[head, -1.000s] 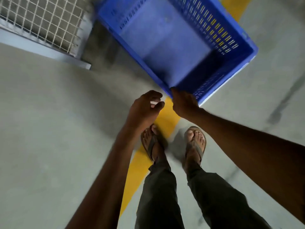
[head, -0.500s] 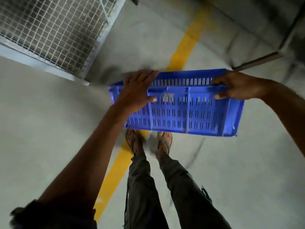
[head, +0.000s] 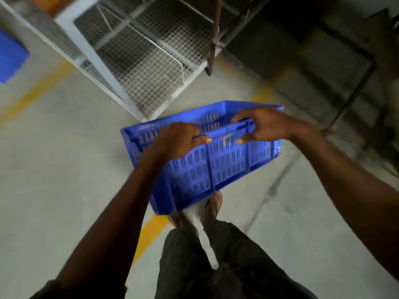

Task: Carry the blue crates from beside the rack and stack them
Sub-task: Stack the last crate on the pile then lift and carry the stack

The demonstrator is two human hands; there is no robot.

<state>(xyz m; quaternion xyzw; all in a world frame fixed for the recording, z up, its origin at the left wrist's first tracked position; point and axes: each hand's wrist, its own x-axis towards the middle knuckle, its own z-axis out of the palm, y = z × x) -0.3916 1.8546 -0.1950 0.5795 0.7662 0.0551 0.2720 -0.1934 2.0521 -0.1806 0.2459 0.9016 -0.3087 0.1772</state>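
A blue slotted plastic crate (head: 218,169) hangs in the air in front of my legs, tilted with its near long wall facing me. My left hand (head: 179,141) grips the near rim on the left, thumb on the outer wall. My right hand (head: 263,126) grips the same rim further right, fingers curled over the top edge. Part of another blue crate (head: 10,57) shows at the far left edge of the view.
A grey wire-mesh rack (head: 138,52) stands just beyond the held crate. A rusty post (head: 213,35) and dark metal frames (head: 354,87) fill the upper right. Yellow floor lines (head: 151,231) run under my feet on the concrete floor.
The crate was gripped by both hands and lifted off the floor. Since half a second ago my hands have moved closer together on the rim, and the view has swung toward the rack.
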